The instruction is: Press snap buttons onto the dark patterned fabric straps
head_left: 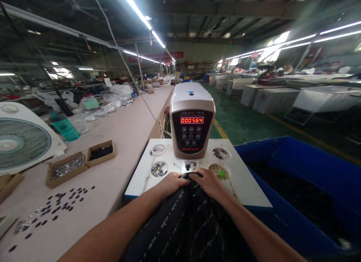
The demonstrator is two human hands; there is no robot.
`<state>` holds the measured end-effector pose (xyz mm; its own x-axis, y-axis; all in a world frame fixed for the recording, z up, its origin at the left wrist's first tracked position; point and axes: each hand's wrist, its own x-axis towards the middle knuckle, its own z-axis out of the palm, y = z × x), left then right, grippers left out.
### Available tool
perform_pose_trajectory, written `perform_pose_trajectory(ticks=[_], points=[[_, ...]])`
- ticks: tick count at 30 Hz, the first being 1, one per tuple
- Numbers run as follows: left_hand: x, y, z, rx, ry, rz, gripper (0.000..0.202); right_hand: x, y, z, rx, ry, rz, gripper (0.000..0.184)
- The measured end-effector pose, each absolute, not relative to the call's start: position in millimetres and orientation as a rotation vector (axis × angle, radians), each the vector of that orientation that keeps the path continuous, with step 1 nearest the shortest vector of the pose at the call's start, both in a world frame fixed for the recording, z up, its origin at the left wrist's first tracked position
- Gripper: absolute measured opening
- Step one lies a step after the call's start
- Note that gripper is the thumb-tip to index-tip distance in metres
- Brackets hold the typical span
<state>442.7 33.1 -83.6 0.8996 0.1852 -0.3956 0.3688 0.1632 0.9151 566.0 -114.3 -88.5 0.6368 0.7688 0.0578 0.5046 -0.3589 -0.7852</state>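
Black fabric (169,224) with rows of white printed lettering hangs from both hands toward me. My left hand (174,182) pinches its upper edge on the left. On the right, my right hand (207,181) grips the same edge, thumb on top. The edge lies just under the head of a white and bronze fastener-setting machine (193,104), whose red display reads 000564. Whether the edge touches the lower die is hidden by the fabric and fingers. The machine's white tabletop (143,168) has round wells around the head, one with small brass-coloured pieces (216,171) and a green object.
At left, a long table (124,130) bears cardboard boxes of metal parts (67,168), scattered black discs (56,207), a teal bottle (66,126) and a white fan (25,137). A blue bin (282,153) with dark contents stands close on the right.
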Motion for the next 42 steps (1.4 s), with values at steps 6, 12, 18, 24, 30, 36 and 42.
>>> perform_pose_trajectory(ticks=[6,12,18,24,30,36,42], points=[[457.4,50.1,-97.1,1.505,0.449,-0.135,0.036,580.0,-102.2,-91.5,-2.027,-0.983,0.431,0.028],[464.3,58.4,-100.0,1.634,0.486,-0.103,0.030,586.8,-92.8,-93.2,-2.017,-0.976,0.431,0.023],[469.9,64.8,-100.1,1.755,0.503,-0.079,0.027,590.5,-87.0,-95.0,-1.987,-0.981,0.448,0.023],[475.6,69.6,-103.2,1.814,0.554,-0.095,0.026,593.5,-84.6,-100.3,-1.968,-0.995,0.457,0.022],[477.3,70.7,-101.6,1.816,0.603,-0.115,0.024,594.6,-83.7,-107.3,-1.998,-1.000,0.448,0.023],[473.3,70.2,-101.0,1.809,0.619,-0.124,0.029,592.5,-84.7,-107.2,-2.042,-0.997,0.401,0.021],[472.5,73.3,-106.4,1.784,0.605,-0.147,0.037,588.7,-87.6,-105.2,-2.088,-1.013,0.362,0.020]])
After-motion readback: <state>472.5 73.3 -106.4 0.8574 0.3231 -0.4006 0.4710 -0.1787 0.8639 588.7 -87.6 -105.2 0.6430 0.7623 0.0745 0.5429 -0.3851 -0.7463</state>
